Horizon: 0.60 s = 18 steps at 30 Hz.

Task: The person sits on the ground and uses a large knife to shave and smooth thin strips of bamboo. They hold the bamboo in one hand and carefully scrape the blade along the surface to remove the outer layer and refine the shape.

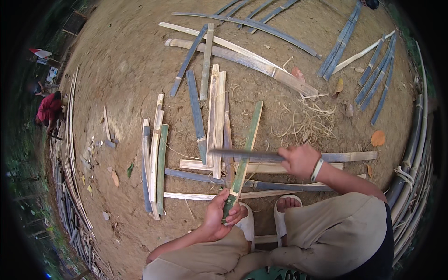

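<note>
My left hand (218,218) is closed around the lower end of a green bamboo strip (254,128), which tilts up and away from me. In my right hand (301,161) is the handle of a long knife (263,155), its dark, slightly blurred blade pointing left. The blade crosses the strip about midway; whether it touches cannot be made out. A pale band circles my right wrist. Beneath the knife lie crossed bamboo slats (354,157), and split pale strips (216,112) lean over them. My feet in white sandals stand just behind.
Curly shavings (310,121) lie beyond my right hand. More bamboo strips (261,65) are spread farther off on the bare earth (126,60). Bound poles (408,182) line the right edge, and stacked poles (70,210) the left. A person in red (49,109) bends at the far left.
</note>
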{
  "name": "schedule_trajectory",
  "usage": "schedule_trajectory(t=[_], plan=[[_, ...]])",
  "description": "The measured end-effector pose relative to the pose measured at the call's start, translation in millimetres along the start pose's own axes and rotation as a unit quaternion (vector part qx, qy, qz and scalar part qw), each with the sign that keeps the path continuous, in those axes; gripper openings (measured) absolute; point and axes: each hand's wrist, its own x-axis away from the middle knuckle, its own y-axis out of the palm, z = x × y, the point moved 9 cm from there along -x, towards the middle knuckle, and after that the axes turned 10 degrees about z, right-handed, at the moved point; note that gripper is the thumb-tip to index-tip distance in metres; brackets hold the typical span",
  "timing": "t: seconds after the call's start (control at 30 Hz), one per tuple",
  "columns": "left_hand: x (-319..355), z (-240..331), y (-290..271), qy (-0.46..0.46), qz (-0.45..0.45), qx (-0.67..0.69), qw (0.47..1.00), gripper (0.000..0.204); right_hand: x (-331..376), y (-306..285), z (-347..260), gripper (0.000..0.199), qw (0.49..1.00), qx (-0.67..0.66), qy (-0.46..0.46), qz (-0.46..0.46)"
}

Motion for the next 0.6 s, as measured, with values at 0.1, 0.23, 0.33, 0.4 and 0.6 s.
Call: schedule_trajectory(t=[0.1,0.23,0.33,0.4,0.6], plan=[[-0.2,0.4,0.1,0.013,0.003,-0.013,1.000,0.018,-23.0,9.6,48.0,0.025,0.996,-0.004,0.087,0.021],[1.1,4.6,1.4,0.020,0.012,-0.012,1.000,0.019,-27.1,-1.4,32.3,0.026,0.998,-0.004,0.064,0.027],[0.9,5.1,-4.1,0.042,0.040,-0.047,0.997,0.022,-24.7,-4.0,33.1,0.027,0.998,0.001,0.057,0.030],[3.0,3.6,0.8,0.054,0.050,-0.049,0.996,0.024,-38.4,-0.1,91.1,0.028,0.987,-0.004,0.142,0.074],[3.5,3.2,-1.6,0.041,0.050,-0.036,0.997,0.023,-26.0,0.6,86.1,0.029,0.993,0.009,0.118,0.030]])
